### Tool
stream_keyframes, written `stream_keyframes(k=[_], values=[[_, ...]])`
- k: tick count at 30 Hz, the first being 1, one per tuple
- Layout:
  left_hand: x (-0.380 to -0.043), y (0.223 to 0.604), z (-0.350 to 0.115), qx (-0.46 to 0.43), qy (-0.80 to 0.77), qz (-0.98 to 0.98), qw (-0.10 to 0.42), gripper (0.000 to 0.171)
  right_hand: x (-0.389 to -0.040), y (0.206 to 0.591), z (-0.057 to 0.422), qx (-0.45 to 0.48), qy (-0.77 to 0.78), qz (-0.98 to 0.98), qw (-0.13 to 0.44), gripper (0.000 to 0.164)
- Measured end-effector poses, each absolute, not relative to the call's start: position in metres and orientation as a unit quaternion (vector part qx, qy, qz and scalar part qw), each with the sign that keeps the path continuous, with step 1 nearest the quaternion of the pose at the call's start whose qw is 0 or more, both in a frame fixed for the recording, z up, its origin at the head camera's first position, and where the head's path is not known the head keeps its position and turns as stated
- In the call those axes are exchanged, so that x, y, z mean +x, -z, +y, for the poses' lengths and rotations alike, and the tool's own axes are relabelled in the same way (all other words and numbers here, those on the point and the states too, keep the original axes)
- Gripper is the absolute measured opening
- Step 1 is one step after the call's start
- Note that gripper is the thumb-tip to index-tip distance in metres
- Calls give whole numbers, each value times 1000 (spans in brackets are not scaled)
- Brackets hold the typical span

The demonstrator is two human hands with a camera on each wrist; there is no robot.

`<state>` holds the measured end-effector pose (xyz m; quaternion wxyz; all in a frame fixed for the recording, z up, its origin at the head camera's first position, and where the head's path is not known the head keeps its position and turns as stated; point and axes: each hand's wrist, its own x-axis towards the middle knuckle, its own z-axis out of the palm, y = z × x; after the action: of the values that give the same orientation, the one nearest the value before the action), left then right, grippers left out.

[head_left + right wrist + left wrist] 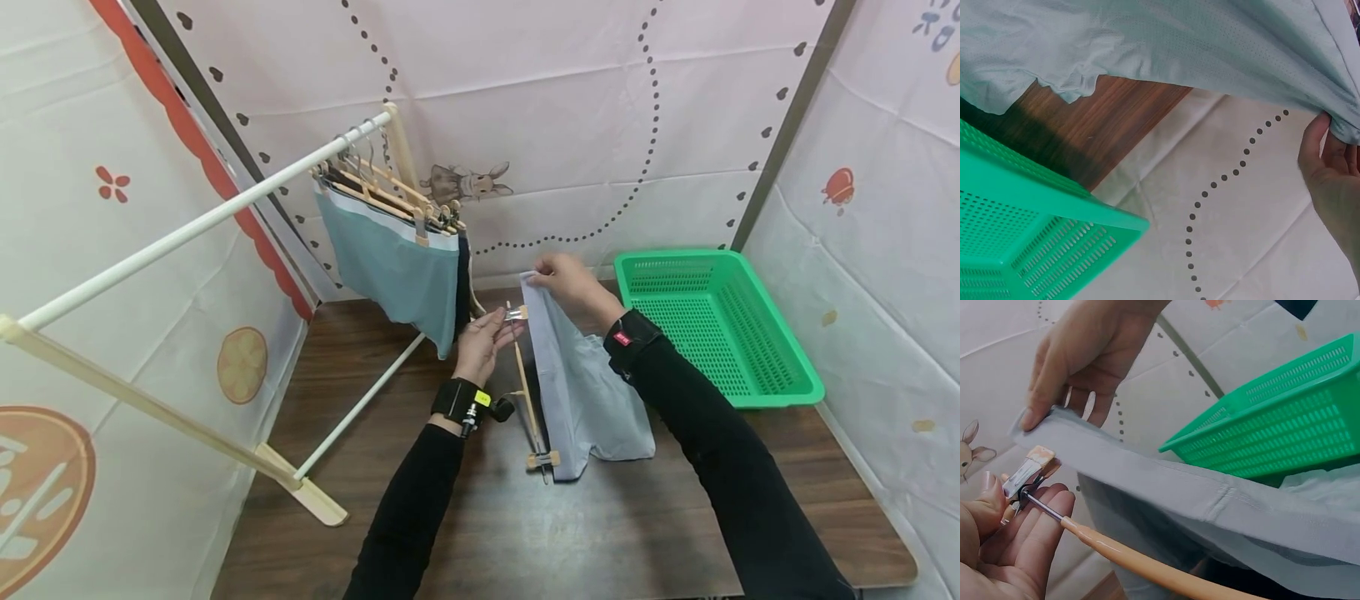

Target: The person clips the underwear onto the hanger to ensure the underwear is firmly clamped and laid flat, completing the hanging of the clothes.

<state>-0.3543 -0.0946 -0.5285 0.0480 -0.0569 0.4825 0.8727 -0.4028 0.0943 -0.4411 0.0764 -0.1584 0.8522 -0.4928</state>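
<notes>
A wooden clip hanger (pixel 527 387) is held low over the table. My left hand (pixel 480 346) pinches the metal clip (pixel 1029 472) at its far end between thumb and fingers. Pale blue-grey shorts (pixel 592 392) hang beside the hanger, waistband along the bar. My right hand (pixel 570 283) pinches the far corner of the waistband (pixel 1166 481), close to that clip but apart from it. At the near end, the other clip (pixel 543 460) overlaps the waistband's edge. In the right wrist view, the shorts' fabric (pixel 1147 37) stretches from my right fingers.
Left of my hands stands a rack with a white rail (pixel 202 218), where blue-green shorts (pixel 397 267) and darker garments hang on clip hangers. A green basket (pixel 806 392) sits at the back right of the wooden table (pixel 510 542). Printed cloth walls surround the table.
</notes>
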Motion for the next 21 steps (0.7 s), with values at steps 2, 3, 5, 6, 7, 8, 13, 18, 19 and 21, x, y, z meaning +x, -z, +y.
stream_keyframes(k=[2,3,5,6,7,8,13,18,19,21], values=[[-354,528,-93,-47,-871,486,48,41,-403,440,93,-165,475,861,71,13],[-354,528,-92,-44,-870,489,46,41,-403,440,92,-171,461,869,64,13],[-353,527,-92,-40,-869,492,43,41,-403,440,91,-176,447,875,58,14],[-353,527,-92,-40,-868,492,41,41,-403,440,91,-180,438,879,53,14],[-353,526,-92,-41,-868,493,40,41,-403,441,91,-182,435,880,51,15],[-353,526,-92,-44,-867,494,39,41,-404,441,91,-186,433,881,47,15],[-353,525,-92,-40,-865,498,38,41,-403,442,92,-203,471,856,66,18],[-354,524,-92,-38,-862,505,35,38,-403,443,93,-217,474,849,83,22],[-353,524,-92,-41,-861,505,35,37,-403,444,93,-215,478,847,89,22],[-353,524,-93,-45,-861,505,36,37,-401,444,94,-208,497,836,107,22]])
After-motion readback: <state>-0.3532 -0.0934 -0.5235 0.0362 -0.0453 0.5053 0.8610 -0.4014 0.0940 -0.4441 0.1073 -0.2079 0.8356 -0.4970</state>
